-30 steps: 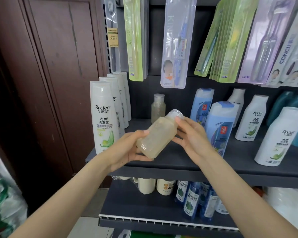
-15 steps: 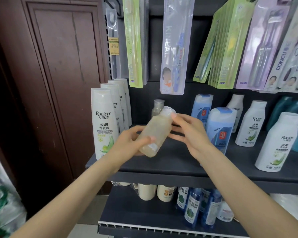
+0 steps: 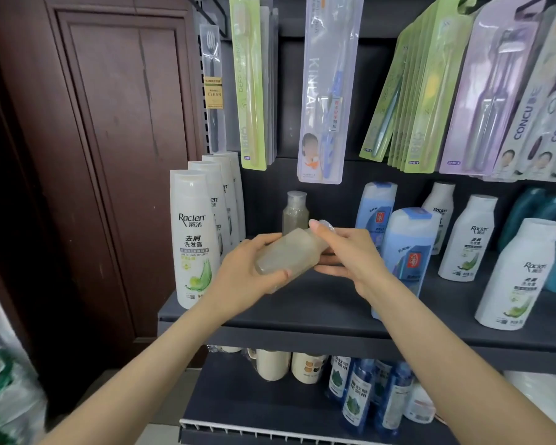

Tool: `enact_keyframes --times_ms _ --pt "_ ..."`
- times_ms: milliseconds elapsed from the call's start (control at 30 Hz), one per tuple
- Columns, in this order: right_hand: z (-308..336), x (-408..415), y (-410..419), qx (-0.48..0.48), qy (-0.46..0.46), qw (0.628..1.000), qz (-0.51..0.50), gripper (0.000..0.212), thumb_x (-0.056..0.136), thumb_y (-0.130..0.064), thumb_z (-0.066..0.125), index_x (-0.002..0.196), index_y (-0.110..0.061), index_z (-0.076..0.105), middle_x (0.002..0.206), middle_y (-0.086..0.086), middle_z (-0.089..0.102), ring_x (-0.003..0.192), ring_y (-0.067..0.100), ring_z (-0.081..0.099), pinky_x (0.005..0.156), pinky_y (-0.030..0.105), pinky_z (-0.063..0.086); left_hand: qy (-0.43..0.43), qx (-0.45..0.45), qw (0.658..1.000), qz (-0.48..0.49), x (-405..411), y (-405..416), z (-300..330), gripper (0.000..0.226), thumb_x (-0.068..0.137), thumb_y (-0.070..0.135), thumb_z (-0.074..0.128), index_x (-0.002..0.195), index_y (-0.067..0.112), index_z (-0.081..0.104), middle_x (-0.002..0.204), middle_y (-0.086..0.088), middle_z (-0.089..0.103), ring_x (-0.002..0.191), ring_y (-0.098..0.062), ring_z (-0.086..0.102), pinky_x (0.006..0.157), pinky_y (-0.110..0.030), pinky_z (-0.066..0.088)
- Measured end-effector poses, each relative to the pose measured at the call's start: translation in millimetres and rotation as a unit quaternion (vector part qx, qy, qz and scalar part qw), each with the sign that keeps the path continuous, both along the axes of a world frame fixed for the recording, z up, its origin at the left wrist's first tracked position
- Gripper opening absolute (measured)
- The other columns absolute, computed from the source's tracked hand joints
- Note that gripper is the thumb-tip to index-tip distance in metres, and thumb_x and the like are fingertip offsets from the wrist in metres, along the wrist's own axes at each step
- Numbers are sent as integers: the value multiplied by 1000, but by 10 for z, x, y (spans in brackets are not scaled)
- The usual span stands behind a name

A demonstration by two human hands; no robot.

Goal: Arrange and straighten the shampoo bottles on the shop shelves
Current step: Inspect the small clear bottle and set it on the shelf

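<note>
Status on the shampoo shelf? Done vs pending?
Done: tall white Raclen bottles in a tidy row at left. In hand: both hands, left and right, hold a tilted translucent beige bottle. Left: blue-capped bottle and white bottles stand staggered.

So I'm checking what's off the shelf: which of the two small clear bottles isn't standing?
The one tilted between both hands; its twin stands upright behind it at the back of the shelf.

Bare shelf (image 3: 318, 303) lies open between white bottles (image 3: 193, 239) and blue bottle (image 3: 405, 252).
</note>
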State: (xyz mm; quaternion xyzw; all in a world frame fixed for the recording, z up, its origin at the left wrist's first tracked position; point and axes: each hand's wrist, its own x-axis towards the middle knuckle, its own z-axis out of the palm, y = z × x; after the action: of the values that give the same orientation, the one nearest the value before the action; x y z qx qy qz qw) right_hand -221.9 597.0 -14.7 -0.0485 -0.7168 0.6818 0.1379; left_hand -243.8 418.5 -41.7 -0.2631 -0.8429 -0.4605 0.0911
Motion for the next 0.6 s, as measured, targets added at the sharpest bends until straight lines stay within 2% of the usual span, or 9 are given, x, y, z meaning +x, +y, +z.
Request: enact_keyframes --times_ms 67,133,300,400,500,600 --pt "11 -11 4 -12 7 1000 1 29 85 -31 67 106 -11 67 94 6 70 78 16 71 65 28 59 82 -41 995 23 -22 14 -28 65 71 34 74 129 36 45 115 8 51 103 -6 49 82 -12 36" --pt "33 -24 21 -16 33 999 8 31 86 -24 67 113 -9 65 99 8 70 83 18 71 67 30 60 114 -46 992 29 -43 28 -50 68 70 33 76 129 38 42 113 9 47 101 -5 48 79 -9 33" --pt "50 -76 79 -14 74 996 45 41 83 -12 69 123 -6 59 105 7 71 94 15 69 75 28 58 26 18 999 -40 -107 32 49 60 78 30 72 127 45 41 111 11 56 98 -2 56 79 -12 43" --pt "-9 -103 89 -54 94 990 90 39 85 -3 64 123 -6 58 108 8 70 97 17 68 79 28 56 -27 44 995 -89 -159 76 93 57 83 25 68 128 47 41 113 13 60 102 2 57 87 -14 45" --pt "-25 -137 82 -70 97 985 127 39 87 1 60 124 -10 56 113 8 68 102 17 66 84 27 55 -64 58 991 -99 -237 125 84 62 81 23 71 135 35 42 113 10 62 103 -4 60 92 -25 48" --pt "-12 -203 55 -36 92 990 98 40 87 -4 62 127 -12 55 113 6 68 102 15 66 84 26 55 -56 81 992 -76 -296 190 34 50 77 25 75 123 28 55 106 10 65 97 -8 62 89 -35 53"
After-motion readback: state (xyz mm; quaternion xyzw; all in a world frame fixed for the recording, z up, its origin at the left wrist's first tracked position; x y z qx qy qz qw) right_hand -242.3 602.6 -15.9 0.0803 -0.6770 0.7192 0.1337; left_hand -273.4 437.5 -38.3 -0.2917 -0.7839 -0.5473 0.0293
